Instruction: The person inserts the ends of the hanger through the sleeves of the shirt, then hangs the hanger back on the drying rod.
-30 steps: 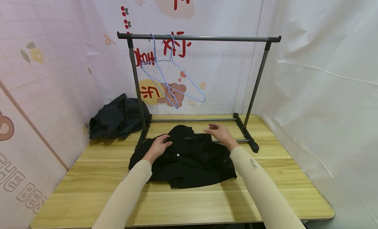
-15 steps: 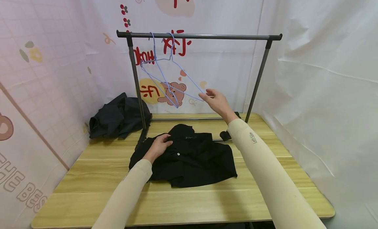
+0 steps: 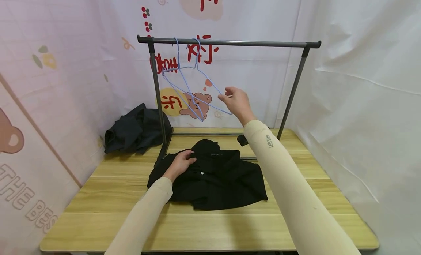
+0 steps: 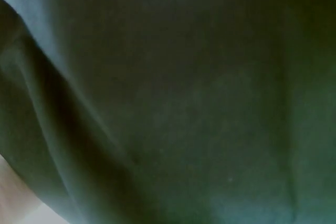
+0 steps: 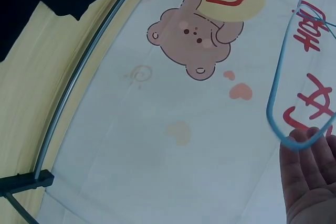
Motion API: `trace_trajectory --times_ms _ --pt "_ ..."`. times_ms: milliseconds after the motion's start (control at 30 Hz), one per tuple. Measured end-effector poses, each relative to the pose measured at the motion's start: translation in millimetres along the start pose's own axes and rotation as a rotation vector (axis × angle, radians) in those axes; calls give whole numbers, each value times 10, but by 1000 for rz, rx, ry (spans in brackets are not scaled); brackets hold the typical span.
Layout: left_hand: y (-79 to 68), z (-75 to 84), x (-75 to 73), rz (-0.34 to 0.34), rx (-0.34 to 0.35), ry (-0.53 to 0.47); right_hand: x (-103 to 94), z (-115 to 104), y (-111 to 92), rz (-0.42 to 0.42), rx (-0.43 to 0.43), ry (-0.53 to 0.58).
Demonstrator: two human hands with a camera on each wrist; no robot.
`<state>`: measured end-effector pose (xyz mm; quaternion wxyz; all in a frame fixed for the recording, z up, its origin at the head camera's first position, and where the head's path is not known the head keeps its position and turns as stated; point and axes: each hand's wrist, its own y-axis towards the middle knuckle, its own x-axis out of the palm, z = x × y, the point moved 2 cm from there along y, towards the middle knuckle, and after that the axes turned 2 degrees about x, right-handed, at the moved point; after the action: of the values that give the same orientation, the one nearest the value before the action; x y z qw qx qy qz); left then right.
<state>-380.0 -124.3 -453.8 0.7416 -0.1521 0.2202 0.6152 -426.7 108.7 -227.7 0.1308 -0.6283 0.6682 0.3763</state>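
Observation:
A black shirt [image 3: 227,185] with a white button and a small neck label lies spread on the table. My left hand [image 3: 180,164] holds its upper left part near the neckline, thumb and fingers at the fabric. Dark cloth [image 4: 184,103] fills the left wrist view. Two blue wire hangers hang from the rack's bar. Raised beside the right arm of the nearer hanger [image 3: 210,81] is my right hand [image 3: 237,103]. In the right wrist view its extended fingers [image 5: 317,156] overlap the rounded end of the hanger [image 5: 271,103], not curled round it.
The black clothes rack [image 3: 250,42] stands at the back of the wooden table [image 3: 108,211]. A heap of dark cloth [image 3: 139,128] lies left of it. Printed white sheets [image 3: 263,83] hang behind and at both sides.
My right hand has risen from above the shirt's right side to the hanger's lower right arm. My left hand stays on the shirt. The head view has turned slightly left.

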Motion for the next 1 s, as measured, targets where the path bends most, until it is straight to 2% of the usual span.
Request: trace_trajectory --times_ms 367,533,1000 --pt "11 -21 5 0 6 4 129 -145 45 103 -37 -132" --pt "11 -18 15 -1 12 -18 161 -166 37 142 -35 -136" --pt "0 -29 40 10 20 1 -34 -206 12 308 -62 -108"
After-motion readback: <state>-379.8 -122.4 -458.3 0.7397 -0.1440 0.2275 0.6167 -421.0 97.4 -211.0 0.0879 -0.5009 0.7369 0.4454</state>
